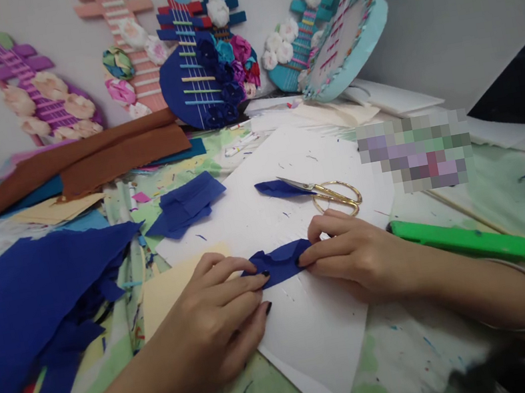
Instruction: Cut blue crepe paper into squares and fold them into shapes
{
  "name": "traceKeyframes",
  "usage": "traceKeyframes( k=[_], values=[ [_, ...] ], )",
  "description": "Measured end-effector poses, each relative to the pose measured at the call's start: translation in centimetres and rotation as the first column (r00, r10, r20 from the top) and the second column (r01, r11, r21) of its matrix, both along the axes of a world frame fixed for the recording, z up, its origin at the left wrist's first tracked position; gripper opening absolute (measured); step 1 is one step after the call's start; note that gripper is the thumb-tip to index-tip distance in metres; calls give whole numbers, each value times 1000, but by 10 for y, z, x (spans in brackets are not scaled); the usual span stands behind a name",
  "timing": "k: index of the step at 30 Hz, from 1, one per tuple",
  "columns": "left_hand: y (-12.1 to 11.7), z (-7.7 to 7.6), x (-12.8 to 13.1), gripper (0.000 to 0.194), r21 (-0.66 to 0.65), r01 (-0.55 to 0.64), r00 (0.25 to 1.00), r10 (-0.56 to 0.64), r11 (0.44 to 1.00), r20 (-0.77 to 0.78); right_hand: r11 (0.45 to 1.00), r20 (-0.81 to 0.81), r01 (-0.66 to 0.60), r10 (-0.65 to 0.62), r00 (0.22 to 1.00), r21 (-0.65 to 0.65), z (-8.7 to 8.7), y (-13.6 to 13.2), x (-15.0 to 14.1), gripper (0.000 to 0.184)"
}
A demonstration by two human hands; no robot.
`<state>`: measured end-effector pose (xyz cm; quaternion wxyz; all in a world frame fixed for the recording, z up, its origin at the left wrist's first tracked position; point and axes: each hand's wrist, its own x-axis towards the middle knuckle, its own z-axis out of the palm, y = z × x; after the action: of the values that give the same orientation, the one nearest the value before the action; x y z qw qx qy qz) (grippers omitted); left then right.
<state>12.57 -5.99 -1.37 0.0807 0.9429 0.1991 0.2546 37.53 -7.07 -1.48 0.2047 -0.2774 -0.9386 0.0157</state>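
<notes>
A small strip of dark blue crepe paper [279, 266] lies low over a white sheet, its upper edge folded and wavy. Its left end is held by the fingers of my left hand [221, 305]. My right hand [358, 251] pinches the opposite end between thumb and fingers. Just beyond the strip, gold-handled scissors [338, 196] rest on the white sheet [309, 344], their blades over a pointed blue paper piece [274, 189]. More cut blue pieces [187, 203] are stacked to the upper left.
A large blue crepe sheet [33, 311] covers the left side, with brown paper [123, 153] behind it. A green box cutter [463, 241] lies by my right forearm. Several decorated paper instruments, including a dark blue one [176, 83], lean against the wall. A blurred-out patch is at right.
</notes>
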Motion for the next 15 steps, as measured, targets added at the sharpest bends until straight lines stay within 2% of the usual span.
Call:
traceKeyframes(
  k=[7, 15],
  values=[
    [3, 4, -3, 16, 46, 76, 995, -72, 996, -69, 1000, 16, -2, 2, 1000, 7, 1, 0, 2, 22],
    [5, 7, -8, 13, -28, 94, 992, -96, 995, -86, 1000, 44, 21, -21, 999, -1, 4, 0, 5, 23]
  ],
)
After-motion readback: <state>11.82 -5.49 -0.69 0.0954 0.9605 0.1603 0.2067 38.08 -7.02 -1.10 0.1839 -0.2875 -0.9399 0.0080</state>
